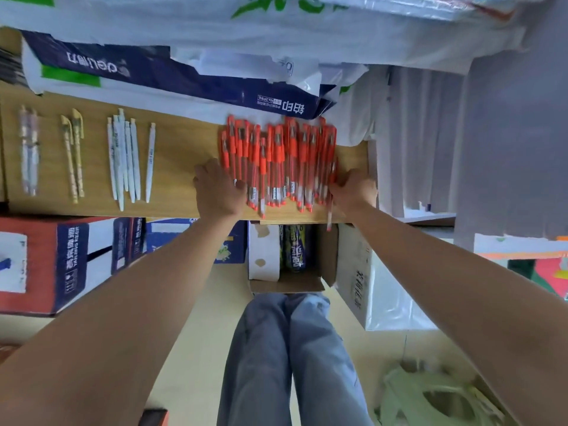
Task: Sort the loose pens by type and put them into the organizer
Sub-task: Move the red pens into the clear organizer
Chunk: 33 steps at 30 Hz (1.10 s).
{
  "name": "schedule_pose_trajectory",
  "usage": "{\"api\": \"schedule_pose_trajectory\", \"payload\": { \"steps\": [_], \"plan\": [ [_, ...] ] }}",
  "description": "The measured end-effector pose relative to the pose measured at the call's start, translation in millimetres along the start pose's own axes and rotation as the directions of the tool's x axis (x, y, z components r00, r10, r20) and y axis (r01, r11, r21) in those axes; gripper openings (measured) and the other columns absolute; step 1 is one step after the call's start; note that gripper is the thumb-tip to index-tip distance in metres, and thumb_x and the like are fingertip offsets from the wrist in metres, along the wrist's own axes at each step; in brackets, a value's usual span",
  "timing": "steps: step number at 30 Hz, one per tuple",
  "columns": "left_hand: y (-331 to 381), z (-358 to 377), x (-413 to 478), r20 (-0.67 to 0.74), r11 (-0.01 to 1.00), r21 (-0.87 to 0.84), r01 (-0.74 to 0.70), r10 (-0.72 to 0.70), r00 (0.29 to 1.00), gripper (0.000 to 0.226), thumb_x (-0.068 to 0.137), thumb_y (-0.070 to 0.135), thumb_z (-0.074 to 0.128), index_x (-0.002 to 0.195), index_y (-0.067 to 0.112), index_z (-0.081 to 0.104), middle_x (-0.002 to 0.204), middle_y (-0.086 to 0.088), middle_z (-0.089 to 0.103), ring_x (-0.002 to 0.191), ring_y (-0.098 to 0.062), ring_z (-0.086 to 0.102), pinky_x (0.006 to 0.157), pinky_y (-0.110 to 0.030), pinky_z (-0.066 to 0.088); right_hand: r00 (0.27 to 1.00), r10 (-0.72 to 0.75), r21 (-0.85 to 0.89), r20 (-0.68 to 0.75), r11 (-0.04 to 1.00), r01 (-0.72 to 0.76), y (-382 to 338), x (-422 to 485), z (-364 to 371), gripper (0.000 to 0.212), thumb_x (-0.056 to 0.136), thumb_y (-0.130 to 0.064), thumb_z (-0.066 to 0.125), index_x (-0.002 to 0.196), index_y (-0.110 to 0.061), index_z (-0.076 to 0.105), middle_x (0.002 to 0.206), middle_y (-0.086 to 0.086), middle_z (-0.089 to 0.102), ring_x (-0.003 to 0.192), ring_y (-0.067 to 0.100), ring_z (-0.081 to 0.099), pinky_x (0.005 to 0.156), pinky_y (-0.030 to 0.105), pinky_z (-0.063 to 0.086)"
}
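Bracketing hands: both of my bare arms reach forward to the pile of red pens (276,161), one hand at each side of it.
Left hand (216,190): fingers loosely bent, knuckles up, resting on the wood; the thumb side touches the left edge of the pile. It grips nothing that I can see.
Right hand (353,187): fingers curled in against the pens at the pile's right edge. Whether they pinch one, I cannot tell; motion blur smears them.
Red pens: many, lying roughly parallel in a heap on the right part of the wooden shelf (184,149). One pen (329,215) just beside my right hand sticks out past the near edge.
Sorted groups: well left of the pile lie the white pens (124,155), with a single white pen (150,162) a little apart from them; farther left two yellowish pens (73,155); farthest left, pale translucent pens (29,152).
Behind the pens: a blue and white package (153,72) and white plastic bags (276,29) stacked at the back of the shelf.
Below the shelf: printed cartons (46,265) and an open cardboard box (289,284) on a pale floor (199,333).
Nearest me: my jeans (292,364), and a pale green plastic object (430,401) to the right.
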<state>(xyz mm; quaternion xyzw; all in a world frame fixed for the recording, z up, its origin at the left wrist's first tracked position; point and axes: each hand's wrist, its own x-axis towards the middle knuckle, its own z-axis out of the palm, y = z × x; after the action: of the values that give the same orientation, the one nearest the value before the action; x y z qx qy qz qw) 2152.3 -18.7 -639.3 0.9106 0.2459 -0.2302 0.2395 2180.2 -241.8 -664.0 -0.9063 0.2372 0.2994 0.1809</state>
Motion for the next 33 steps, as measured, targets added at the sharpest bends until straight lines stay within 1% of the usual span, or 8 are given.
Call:
{"api": "schedule_pose_trajectory", "payload": {
  "steps": [4, 7, 11, 16, 21, 24, 29, 33],
  "plan": [
    [-1.3, 5.5, 10.6, -0.034, 0.999, -0.036, 0.001, -0.002, 0.999, 0.047, 0.092, 0.024, 0.059, 0.125, -0.005, 0.043, 0.126, -0.023, 0.045, 0.118, -0.037, 0.043, 0.103, -0.043, 0.036, 0.996, -0.044, 0.043, -0.079, 0.998, 0.047, -12.9, 7.9, -11.2, 0.019, 0.093, -0.026, 0.054, 0.099, -0.008, 0.059, 0.086, 0.006, 0.062, 0.076, 0.022, 0.056, 0.064, 0.029, 0.042],
    [0.3, 7.4, 17.1, -0.063, 0.999, -0.054, -0.006, 0.003, 0.998, 0.050, 0.090, 0.030, 0.062, 0.122, -0.004, 0.046, 0.124, -0.022, 0.048, 0.117, -0.034, 0.044, 0.101, -0.041, 0.037, 0.991, -0.008, 0.196, -0.134, 0.980, 0.035, -19.3, 6.3, -11.3, 0.031, 0.092, -0.035, 0.054, 0.103, -0.006, 0.059, 0.090, 0.008, 0.066, 0.079, 0.025, 0.062, 0.072, 0.036, 0.053],
    [-0.8, 13.7, 27.9, -0.053, 0.997, -0.063, 0.048, -0.052, 0.997, 0.060, 0.083, 0.040, 0.069, 0.120, -0.003, 0.048, 0.122, -0.018, 0.050, 0.115, -0.032, 0.046, 0.097, -0.041, 0.041, 0.998, 0.029, 0.133, -0.051, 0.991, -0.022, -27.9, 4.9, -7.4, 0.054, 0.078, -0.047, 0.070, 0.108, -0.005, 0.054, 0.101, 0.011, 0.064, 0.092, 0.028, 0.063, 0.081, 0.038, 0.054],
    [-3.0, 22.6, 41.3, -0.002, 0.996, -0.004, 0.090, -0.090, 0.996, 0.060, 0.080, 0.044, 0.071, 0.114, -0.002, 0.055, 0.120, -0.016, 0.052, 0.113, -0.031, 0.047, 0.089, -0.037, 0.042, 0.996, 0.086, 0.160, 0.008, 0.983, -0.086, -33.3, 6.2, -9.0, 0.038, 0.079, -0.037, 0.075, 0.073, -0.016, 0.044, 0.089, 0.006, 0.059, 0.084, 0.023, 0.060, 0.079, 0.035, 0.054],
    [4.6, 27.4, 39.7, -0.024, 0.991, -0.110, 0.074, -0.077, 0.997, 0.037, 0.082, 0.035, 0.068, 0.099, 0.004, 0.062, 0.097, -0.010, 0.065, 0.088, -0.028, 0.063, 0.068, -0.034, 0.047, 0.993, 0.109, 0.245, -0.051, 0.965, -0.094, -32.5, 2.1, -3.6, 0.058, 0.077, -0.034, 0.076, 0.115, -0.001, 0.047, 0.103, 0.010, 0.059, 0.094, 0.025, 0.058, 0.082, 0.034, 0.051],
    [3.8, 30.7, 39.6, -0.026, 0.991, -0.109, 0.071, -0.075, 0.997, 0.038, 0.082, 0.041, 0.067, 0.099, 0.007, 0.062, 0.096, -0.007, 0.065, 0.088, -0.025, 0.064, 0.066, -0.030, 0.043, 0.996, 0.086, 0.224, -0.033, 0.972, -0.077, -34.9, 2.3, -1.1, 0.049, 0.079, -0.035, 0.072, 0.111, -0.004, 0.051, 0.103, 0.010, 0.060, 0.094, 0.026, 0.060, 0.078, 0.034, 0.050],
    [13.0, 28.9, 36.2, -0.020, 0.990, -0.105, 0.091, -0.093, 0.995, 0.055, 0.083, 0.041, 0.069, 0.115, -0.001, 0.052, 0.115, -0.016, 0.057, 0.108, -0.032, 0.055, 0.080, -0.036, 0.042, 0.997, 0.055, 0.210, -0.049, 0.977, -0.044, -37.4, 1.0, 1.8, 0.040, 0.081, -0.030, 0.069, 0.105, -0.003, 0.051, 0.099, 0.011, 0.060, 0.091, 0.025, 0.058, 0.075, 0.032, 0.048],
    [16.7, 29.2, 39.1, -0.009, 0.983, -0.143, 0.113, -0.115, 0.993, 0.045, 0.082, 0.037, 0.067, 0.105, 0.001, 0.056, 0.104, -0.012, 0.058, 0.098, -0.029, 0.058, 0.069, -0.032, 0.038, 0.995, 0.038, 0.222, -0.094, 0.975, -0.016, -38.4, -1.7, 2.3, 0.040, 0.082, -0.024, 0.069, 0.106, -0.001, 0.046, 0.094, 0.008, 0.055, 0.081, 0.021, 0.051, 0.070, 0.029, 0.043]
  ]
}}
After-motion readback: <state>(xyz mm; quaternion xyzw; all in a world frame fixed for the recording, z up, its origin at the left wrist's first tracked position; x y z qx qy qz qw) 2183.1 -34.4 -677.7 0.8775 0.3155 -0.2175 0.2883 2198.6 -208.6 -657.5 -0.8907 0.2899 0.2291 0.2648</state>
